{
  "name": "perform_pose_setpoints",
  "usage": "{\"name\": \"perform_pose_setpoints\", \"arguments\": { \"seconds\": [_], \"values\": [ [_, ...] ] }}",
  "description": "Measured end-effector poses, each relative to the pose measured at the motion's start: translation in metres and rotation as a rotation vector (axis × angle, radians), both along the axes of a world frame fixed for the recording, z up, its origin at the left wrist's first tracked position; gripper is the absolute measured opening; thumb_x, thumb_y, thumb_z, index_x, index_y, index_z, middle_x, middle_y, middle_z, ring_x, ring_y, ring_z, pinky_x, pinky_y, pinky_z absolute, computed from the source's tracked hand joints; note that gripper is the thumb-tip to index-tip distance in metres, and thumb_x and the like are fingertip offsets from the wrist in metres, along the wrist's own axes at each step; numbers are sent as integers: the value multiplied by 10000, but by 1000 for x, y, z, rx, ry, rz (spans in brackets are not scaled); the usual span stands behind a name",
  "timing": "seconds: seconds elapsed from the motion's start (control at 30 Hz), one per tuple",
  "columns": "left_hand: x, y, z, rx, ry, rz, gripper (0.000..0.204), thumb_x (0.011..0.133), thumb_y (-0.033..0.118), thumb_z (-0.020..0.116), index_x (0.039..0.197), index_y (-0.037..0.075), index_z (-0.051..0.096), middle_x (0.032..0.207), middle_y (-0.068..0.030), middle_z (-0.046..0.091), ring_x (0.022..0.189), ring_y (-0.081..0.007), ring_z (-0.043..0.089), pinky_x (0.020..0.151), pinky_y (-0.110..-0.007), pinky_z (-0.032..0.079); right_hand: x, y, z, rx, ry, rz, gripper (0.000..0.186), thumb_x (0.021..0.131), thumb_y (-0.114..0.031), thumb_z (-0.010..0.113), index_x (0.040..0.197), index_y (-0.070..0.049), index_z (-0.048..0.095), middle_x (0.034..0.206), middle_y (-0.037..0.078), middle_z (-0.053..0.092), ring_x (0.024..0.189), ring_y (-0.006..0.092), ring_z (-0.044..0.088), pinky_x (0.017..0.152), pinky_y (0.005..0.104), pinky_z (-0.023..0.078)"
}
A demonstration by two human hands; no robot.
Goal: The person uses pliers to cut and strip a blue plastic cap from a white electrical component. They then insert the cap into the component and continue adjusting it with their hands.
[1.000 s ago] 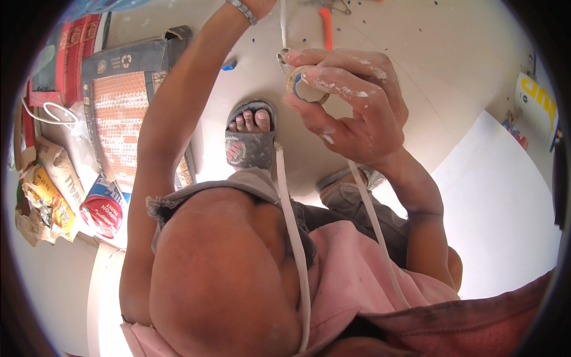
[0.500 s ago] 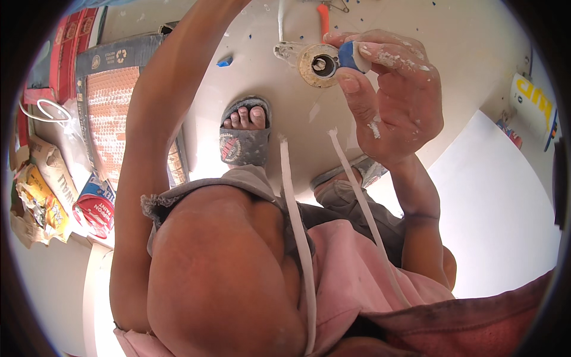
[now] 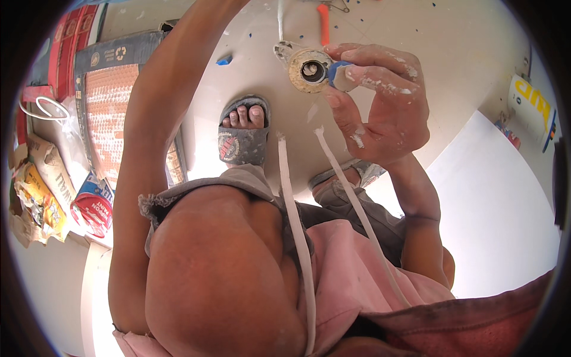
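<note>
Landmark: round fitting. Far left of it, a red-ended paint can [image 3: 92,208]; nearer on that side, a black-edged carton [image 3: 113,77]. Left forearm [image 3: 169,95] passes left of the fitting and out of the top edge; left hand out of frame, so its grip cannot be told. A blue scrap [image 3: 224,60] lies left of the fitting, a dark sandal [image 3: 241,143] below and left.

Round fitting [image 3: 295,77]: beige, crusted ring, dark bore facing the camera, pale bit inside; grey lug at its upper left, so the long axis runs upper left to lower right. Whether floor or hand supports it: cannot tell.

Right hand [image 3: 397,113], the nearer visible one, is just right of the fitting; thumb and fingers pinch a blue cap [image 3: 337,74], pale-faced, rounded, at the ring's right edge. Contact with ring uncertain. Fingers white-smeared.
</note>
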State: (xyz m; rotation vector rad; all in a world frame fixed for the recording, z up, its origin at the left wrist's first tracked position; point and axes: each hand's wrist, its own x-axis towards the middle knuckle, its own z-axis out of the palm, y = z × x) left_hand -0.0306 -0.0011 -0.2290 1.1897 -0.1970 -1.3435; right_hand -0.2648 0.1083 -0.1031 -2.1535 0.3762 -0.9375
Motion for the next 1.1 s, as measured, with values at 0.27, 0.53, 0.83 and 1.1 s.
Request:
{"name": "perform_pose_setpoints", "arguments": {
  "seconds": [0.27, 0.53, 0.83, 1.1],
  "values": [
    [5, 1, -5, -32, -21, -32, 432, 1049, 507, 522, 858, 120, 517, 650, 12, 428, 524, -146, 445, 709, -363, 595, 17, 10, -2, 35, -114, -142, 405, 701, 3, 899, 1041, -18, 680, 1024, 153, 732, 969, 288, 719, 754, 331, 618],
    [2, -1, -10, -18, 21, 27, 424, 1059, 493, 500, 844, 128, 510, 660, 4, 446, 524, -156, 491, 435, -276, 398, 16, 7, -2, -75, -73, -122, 419, 708, -20, 908, 1051, -16, 666, 1031, 147, 731, 991, 308, 731, 761, 346, 640],
    [1, -2, -11, -36, 35, 17, 436, 1058, 519, 494, 864, 129, 502, 659, 5, 440, 524, -153, 506, 382, -267, 281, 17, 4, -1, -69, -89, -85, 403, 717, 27, 877, 1060, -3, 669, 1048, 176, 714, 999, 330, 734, 787, 371, 647],
    [3, -1, -9, -35, 48, 19, 408, 1064, 494, 492, 887, 126, 509, 657, 9, 432, 520, -144, 492, 380, -265, 291, 16, 4, 0, -99, -70, -58, 427, 695, 42, 874, 1085, -8, 710, 1069, 190, 706, 997, 329, 729, 782, 362, 644]
  ]
}}
